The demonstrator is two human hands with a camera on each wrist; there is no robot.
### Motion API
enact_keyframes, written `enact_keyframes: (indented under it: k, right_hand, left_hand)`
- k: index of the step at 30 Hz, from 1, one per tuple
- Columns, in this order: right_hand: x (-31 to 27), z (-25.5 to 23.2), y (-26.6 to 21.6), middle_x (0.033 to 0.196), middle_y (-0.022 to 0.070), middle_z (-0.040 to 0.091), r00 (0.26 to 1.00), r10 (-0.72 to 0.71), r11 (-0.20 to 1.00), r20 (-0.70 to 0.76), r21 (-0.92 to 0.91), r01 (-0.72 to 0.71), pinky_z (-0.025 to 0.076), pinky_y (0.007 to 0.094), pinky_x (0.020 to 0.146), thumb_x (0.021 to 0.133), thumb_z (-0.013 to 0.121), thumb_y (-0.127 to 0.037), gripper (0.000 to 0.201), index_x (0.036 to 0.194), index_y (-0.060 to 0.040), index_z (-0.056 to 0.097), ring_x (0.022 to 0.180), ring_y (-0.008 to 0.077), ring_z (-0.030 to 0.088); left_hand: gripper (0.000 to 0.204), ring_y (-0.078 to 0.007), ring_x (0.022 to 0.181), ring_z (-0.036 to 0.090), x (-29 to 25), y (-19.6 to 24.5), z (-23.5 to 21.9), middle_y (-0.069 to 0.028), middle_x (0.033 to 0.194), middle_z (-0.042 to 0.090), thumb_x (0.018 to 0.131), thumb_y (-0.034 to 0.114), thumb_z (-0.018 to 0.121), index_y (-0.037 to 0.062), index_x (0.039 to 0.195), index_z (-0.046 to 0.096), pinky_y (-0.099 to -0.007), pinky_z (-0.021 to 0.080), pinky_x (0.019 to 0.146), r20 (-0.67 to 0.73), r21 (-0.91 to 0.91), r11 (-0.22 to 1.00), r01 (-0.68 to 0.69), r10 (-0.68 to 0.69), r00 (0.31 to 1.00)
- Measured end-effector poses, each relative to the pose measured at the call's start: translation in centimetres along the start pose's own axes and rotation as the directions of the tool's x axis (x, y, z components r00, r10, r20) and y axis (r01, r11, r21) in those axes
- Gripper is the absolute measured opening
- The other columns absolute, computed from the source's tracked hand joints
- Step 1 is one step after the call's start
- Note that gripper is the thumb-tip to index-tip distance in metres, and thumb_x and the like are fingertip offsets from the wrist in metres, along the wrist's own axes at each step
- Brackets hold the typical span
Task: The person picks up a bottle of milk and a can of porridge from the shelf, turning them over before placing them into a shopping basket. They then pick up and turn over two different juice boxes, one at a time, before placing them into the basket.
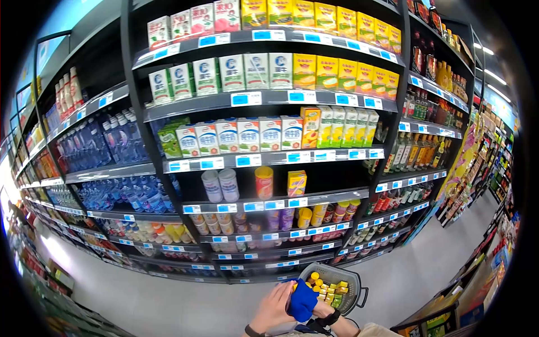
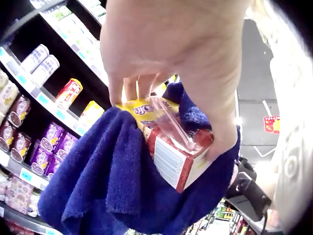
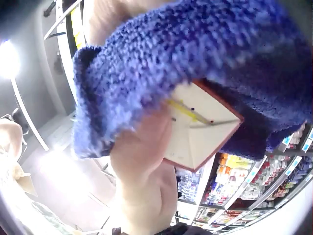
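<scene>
Between both hands is a small red and yellow drink carton (image 2: 168, 159) with a wrapped straw (image 2: 173, 125) on its side. My left hand (image 1: 274, 307) grips the carton, its thumb and fingers on opposite sides. A blue towel (image 1: 303, 301) drapes under and around the carton and hangs in folds in the left wrist view. My right hand (image 1: 322, 309) holds the towel against the carton, its fingers mostly hidden by the cloth. In the right wrist view, the carton's pale end (image 3: 205, 129) shows below the towel edge.
A grey basket (image 1: 353, 279) with yellow-topped containers and several small cartons stands on the floor just beyond the hands. Shelves of milk cartons (image 1: 247, 135), bottles (image 1: 135, 194) and canisters (image 1: 264, 182) rise ahead. One yellow carton (image 1: 296, 183) stands on the middle shelf.
</scene>
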State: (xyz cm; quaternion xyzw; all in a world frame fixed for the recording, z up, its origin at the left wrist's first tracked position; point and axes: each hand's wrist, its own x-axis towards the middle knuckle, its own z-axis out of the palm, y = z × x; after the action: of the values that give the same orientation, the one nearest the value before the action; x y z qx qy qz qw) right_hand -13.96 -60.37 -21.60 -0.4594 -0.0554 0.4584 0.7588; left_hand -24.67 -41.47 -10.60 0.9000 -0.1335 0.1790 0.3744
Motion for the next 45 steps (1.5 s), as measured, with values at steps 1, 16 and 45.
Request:
enact_keyframes:
  k: [1, 16, 45]
  right_hand:
    - [0.2, 0.5, 0.4, 0.141, 0.0128, 0.056, 1.0, 0.011, 1.0, 0.0, -0.004, -0.011, 0.045, 0.0398, 0.109, 0.106, 0.039, -0.047, 0.057, 0.143, -0.0041, 0.048, 0.128, 0.0254, 0.056]
    - [2.6, 4.4, -2.1, 0.116, 0.0047, 0.065, 0.993, 0.118, 0.981, 0.032, 0.15, -0.121, 0.052, 0.0298, 0.089, 0.105, 0.046, -0.043, 0.042, 0.126, -0.0083, 0.058, 0.102, 0.0155, 0.063]
    - [-6.9, -0.1, -9.1, 0.112, 0.0159, 0.067, 0.891, -0.417, 0.519, 0.182, -0.757, 0.398, 0.051, 0.0386, 0.093, 0.087, 0.067, -0.021, 0.041, 0.124, -0.0064, 0.059, 0.106, 0.0267, 0.066]
  left_hand:
    - [0.105, -0.037, 0.129, 0.05, -0.5, 0.0, -0.7, -0.0169, 0.138, 0.054, 0.059, 0.03, 0.087, 0.0032, 0.148, 0.039, -0.0452, 0.044, 0.108, -0.029, 0.012, 1.0, 0.006, -0.005, 1.0]
    - [0.109, -0.0385, 0.127, 0.05, -0.1, 2.4, -2.5, -0.0207, 0.139, 0.05, 0.058, 0.029, 0.087, -0.0022, 0.148, 0.034, -0.0446, 0.043, 0.107, -0.033, 0.024, 0.999, -0.027, 0.028, 0.999]
    - [0.102, -0.034, 0.125, 0.05, 8.3, 7.6, 6.9, -0.0127, 0.138, 0.052, 0.055, 0.023, 0.085, 0.0066, 0.147, 0.043, -0.0458, 0.039, 0.106, 0.298, 0.17, 0.952, -0.254, 0.196, 0.934]
